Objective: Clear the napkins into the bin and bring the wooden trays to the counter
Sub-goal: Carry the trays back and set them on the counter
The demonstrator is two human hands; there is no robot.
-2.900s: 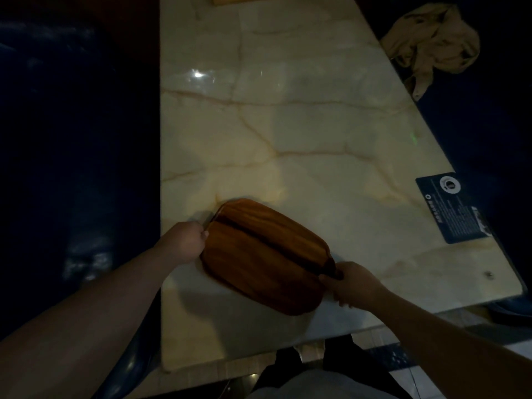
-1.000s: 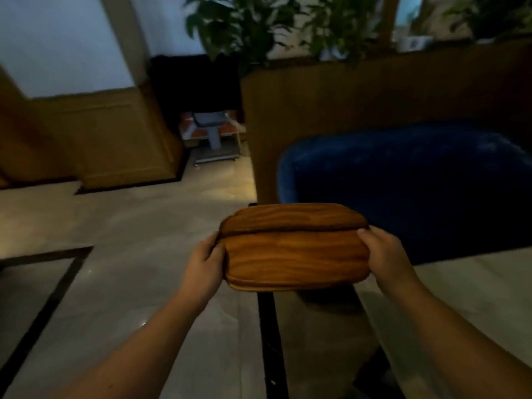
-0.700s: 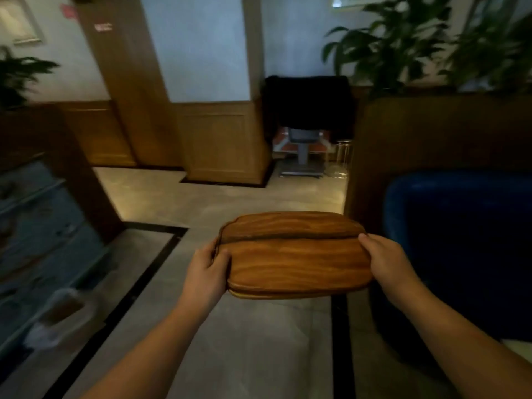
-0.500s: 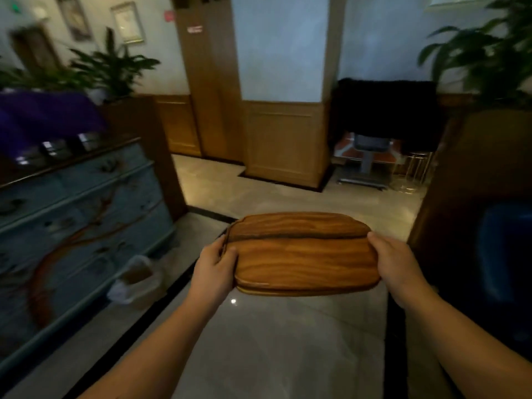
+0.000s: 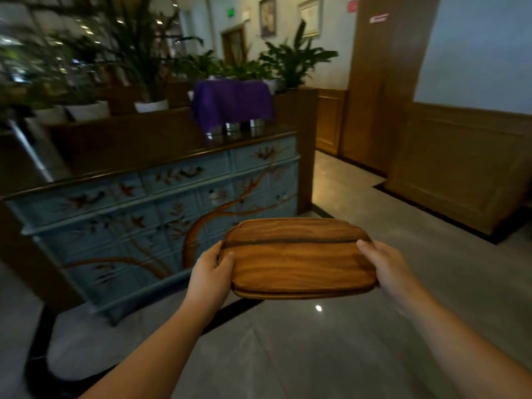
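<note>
I hold a stack of wooden trays [image 5: 299,260] level in front of me, above the tiled floor. My left hand [image 5: 211,276] grips the stack's left end, thumb on top. My right hand [image 5: 385,267] grips its right end. The stack looks like two trays, one on the other, with rounded corners and a dark groove near the far edge. No napkins or bin are in view.
A blue painted sideboard with a dark wooden top [image 5: 161,156] stands to the left front. A purple cloth [image 5: 230,103] covers something on it. Potted plants [image 5: 144,64] line the back. Wood-panelled walls [image 5: 460,156] run along the right. Grey tiled floor [image 5: 316,355] stretches ahead.
I lifted the trays off the marble table and turned left. The blue armchair has left the view and the blue sideboard has come to the left front. Both hands kept their grip.
</note>
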